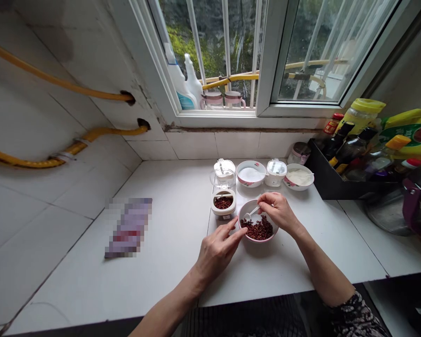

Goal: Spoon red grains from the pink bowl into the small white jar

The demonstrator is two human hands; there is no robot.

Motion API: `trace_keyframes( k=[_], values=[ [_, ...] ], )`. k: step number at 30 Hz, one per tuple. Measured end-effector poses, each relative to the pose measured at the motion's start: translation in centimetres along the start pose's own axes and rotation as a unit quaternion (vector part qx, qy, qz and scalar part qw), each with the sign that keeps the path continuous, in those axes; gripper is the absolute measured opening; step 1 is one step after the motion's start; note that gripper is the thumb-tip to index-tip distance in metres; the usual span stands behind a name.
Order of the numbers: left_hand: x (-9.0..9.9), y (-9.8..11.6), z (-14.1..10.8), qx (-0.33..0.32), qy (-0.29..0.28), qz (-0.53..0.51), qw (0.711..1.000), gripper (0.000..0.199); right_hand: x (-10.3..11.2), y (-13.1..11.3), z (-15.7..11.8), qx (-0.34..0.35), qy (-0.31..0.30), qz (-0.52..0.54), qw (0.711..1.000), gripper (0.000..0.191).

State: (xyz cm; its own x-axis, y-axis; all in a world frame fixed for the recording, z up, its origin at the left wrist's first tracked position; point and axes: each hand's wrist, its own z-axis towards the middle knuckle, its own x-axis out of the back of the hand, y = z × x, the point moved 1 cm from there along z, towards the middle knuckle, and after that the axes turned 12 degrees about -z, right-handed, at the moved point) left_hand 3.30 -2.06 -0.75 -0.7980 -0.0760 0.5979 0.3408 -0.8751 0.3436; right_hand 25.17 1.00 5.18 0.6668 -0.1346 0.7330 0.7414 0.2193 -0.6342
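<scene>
A white bowl with a pink rim [275, 230] stands on the counter, holding small reddish-brown dried grains that look like Sichuan peppercorns [261, 230]. At its left rim is my left hand [218, 248], fingers extended, with the rim between the fingertips. My right hand [279, 213] pinches the handle of a small white spoon [253, 211], whose head dips into the bowl by the grains. Just left of the bowl, an open seasoning jar [223, 213] contains the same kind of grains, its clear lid raised.
Behind are a white lidded jar [224, 169], a bowl of white granules [250, 174], another white jar [276, 173] and a bowl of pale powder [299, 178]. A black box of bottles [331, 185] stands right, near a pot [389, 215]. A blurred purple packet [129, 229] lies left.
</scene>
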Motion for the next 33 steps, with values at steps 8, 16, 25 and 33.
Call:
trace_keyframes(
  k=[8, 16, 25, 33],
  values=[
    [0.1, 0.0, 0.1, 0.004, 0.0, -0.002, 1.0, 0.026, 0.4, 0.6, 0.2, -0.1, 0.008, 0.135, 0.986, 0.01],
    [0.0, 0.0, 0.0, 0.009, 0.0, 0.0, 1.0, 0.026, 0.6, 0.8, 0.8, -0.142, 0.014, 0.292, 0.946, 0.016],
    [0.0, 0.1, 0.1, 0.003, 0.005, 0.003, 1.0, 0.026, -1.9, -3.0, 0.3, 0.047, 0.15, 0.105, 0.982, 0.009],
    [-0.1, 0.0, 0.1, -0.003, 0.007, 0.014, 1.0, 0.025, -0.7, -3.0, -0.3, 0.195, 0.207, -0.066, 0.956, 0.013]
  ],
)
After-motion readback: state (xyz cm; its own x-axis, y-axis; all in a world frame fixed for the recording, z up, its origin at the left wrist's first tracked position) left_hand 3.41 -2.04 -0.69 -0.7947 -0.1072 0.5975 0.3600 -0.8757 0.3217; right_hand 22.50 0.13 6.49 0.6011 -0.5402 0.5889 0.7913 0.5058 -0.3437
